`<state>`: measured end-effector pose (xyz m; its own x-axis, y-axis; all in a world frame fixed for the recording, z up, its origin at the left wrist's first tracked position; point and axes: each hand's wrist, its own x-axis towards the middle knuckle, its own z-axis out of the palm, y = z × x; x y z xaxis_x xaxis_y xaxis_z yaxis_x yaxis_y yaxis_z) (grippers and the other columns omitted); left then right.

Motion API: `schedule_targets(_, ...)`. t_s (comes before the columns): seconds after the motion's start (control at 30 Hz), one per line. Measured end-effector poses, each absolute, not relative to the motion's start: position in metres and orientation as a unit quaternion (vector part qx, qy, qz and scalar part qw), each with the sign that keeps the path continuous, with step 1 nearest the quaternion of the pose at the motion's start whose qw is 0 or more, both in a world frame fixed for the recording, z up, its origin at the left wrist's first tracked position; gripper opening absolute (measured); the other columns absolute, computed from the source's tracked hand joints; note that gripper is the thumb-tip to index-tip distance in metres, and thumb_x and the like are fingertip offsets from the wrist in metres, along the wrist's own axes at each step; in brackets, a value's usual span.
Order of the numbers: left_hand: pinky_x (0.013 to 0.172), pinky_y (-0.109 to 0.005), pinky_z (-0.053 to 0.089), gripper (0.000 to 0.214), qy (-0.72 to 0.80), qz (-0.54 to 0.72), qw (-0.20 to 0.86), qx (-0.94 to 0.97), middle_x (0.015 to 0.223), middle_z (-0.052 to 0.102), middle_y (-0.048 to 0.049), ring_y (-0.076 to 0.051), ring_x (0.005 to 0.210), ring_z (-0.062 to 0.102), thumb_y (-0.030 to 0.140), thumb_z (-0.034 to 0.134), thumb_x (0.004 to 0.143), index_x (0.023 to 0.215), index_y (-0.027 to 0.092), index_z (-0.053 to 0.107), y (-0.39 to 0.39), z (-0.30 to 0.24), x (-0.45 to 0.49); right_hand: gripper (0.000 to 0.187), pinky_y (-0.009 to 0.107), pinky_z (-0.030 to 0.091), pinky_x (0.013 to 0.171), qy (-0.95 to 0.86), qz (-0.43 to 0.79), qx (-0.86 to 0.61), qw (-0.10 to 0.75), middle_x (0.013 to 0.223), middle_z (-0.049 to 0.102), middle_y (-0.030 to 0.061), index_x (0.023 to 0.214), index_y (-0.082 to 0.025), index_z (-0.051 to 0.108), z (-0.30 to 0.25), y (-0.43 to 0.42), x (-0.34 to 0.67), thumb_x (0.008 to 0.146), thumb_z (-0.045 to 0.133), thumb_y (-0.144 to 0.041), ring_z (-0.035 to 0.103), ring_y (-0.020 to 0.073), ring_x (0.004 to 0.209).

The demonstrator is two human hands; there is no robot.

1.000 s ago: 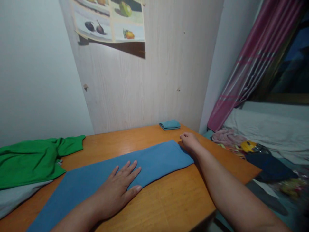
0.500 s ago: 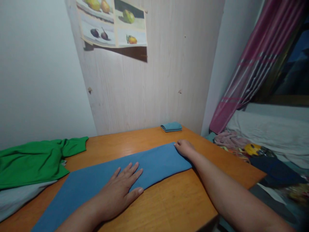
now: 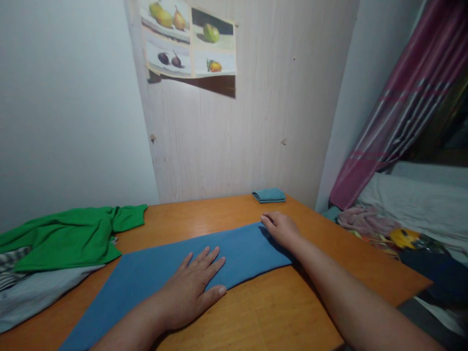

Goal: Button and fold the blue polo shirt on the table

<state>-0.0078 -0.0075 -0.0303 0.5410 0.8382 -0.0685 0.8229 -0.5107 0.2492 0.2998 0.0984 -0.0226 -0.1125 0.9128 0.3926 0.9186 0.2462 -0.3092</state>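
Flat on the table (image 3: 263,307), a blue cloth (image 3: 241,253), lengthwise from eight to two o'clock; directly beneath the left hand (image 3: 192,292), palm down, fingers spread, gripping nothing. At its two-o'clock end, the right hand (image 3: 283,230), fingers curled; cannot tell whether pinching fabric.

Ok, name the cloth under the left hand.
The long blue cloth: the left hand rests flat on it; the green shirt and folded teal cloth lie untouched.

- Dim, soft room light; window (image 3: 457,126) dark
- Faint sheen on the worktop (image 3: 256,314), far side
- Shadow beneath the right hand (image 3: 282,229)
- Right edge blurry, stretched
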Motion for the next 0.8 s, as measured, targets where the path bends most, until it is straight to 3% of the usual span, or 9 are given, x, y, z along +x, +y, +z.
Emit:
schedule_targets(0.1,0.119,-0.059,0.009,0.067,0.481,0.026,0.127,0.867,0.162,0.008,0.0019,-0.029,0.15,0.007,0.069,0.027,0.092,0.152,0.039,0.023,-0.009,-0.028,-0.007,0.058,0.037,0.037,0.108,-0.832,0.062,-0.491,0.249,0.136,0.059,0.0114,0.135,-0.018,0.058,-0.025,0.079,0.27,0.099,0.031,-0.054,0.053,0.0257,0.126)
schedule_targets(0.23,0.119,-0.06,0.01,0.066,0.474,0.032,0.122,0.871,0.162,0.01,0.0014,-0.029,0.15,0.008,0.068,0.028,0.093,0.153,0.039,0.021,-0.011,-0.028,-0.007,0.073,0.041,0.021,0.118,-0.887,0.12,-0.419,0.152,0.157,0.03,0.0103,0.152,-0.018,0.035,-0.032,0.06,0.243,0.096,0.029,-0.065,0.026,0.0256,0.146)
schedule_targets(0.33,0.119,-0.059,0.009,0.067,0.476,0.039,0.134,0.868,0.162,0.011,0.0013,-0.029,0.15,0.009,0.069,0.029,0.092,0.152,0.039,0.023,-0.011,-0.029,-0.007,0.08,0.049,0.009,0.12,-0.891,0.147,-0.42,0.088,0.161,0.019,0.0104,0.155,-0.019,0.028,-0.036,0.058,0.24,0.093,0.028,-0.071,0.011,0.0285,0.149)
schedule_targets(0.43,0.12,-0.057,0.008,0.068,0.485,0.058,0.156,0.859,0.162,0.014,0.0016,-0.028,0.15,0.011,0.07,0.03,0.092,0.152,0.037,0.028,-0.009,-0.03,-0.007,0.083,0.051,0.004,0.119,-0.889,0.15,-0.428,0.06,0.161,0.017,0.0111,0.155,-0.02,0.026,-0.038,0.059,0.241,0.091,0.029,-0.074,0.008,0.0296,0.149)
schedule_targets(0.6,0.121,-0.048,0.015,0.064,0.512,0.143,0.172,0.829,0.158,0.032,-0.0036,-0.023,0.147,0.024,0.062,0.023,0.097,0.149,0.027,0.038,0.001,-0.032,-0.005,0.085,0.05,0.002,0.119,-0.89,0.145,-0.429,0.045,0.162,0.014,0.01,0.156,-0.02,0.022,-0.039,0.061,0.241,0.091,0.027,-0.075,0.006,0.0285,0.15)
schedule_targets(0.8,0.119,-0.06,0.005,0.062,0.505,0.118,0.119,0.847,0.161,0.021,0.0001,-0.027,0.15,0.011,0.061,0.021,0.098,0.152,0.032,0.031,0.005,-0.035,-0.004,0.087,0.052,0.002,0.119,-0.891,0.147,-0.428,0.029,0.162,0.012,0.0095,0.156,-0.019,0.019,-0.04,0.063,0.242,0.09,0.025,-0.076,0.005,0.0291,0.15)
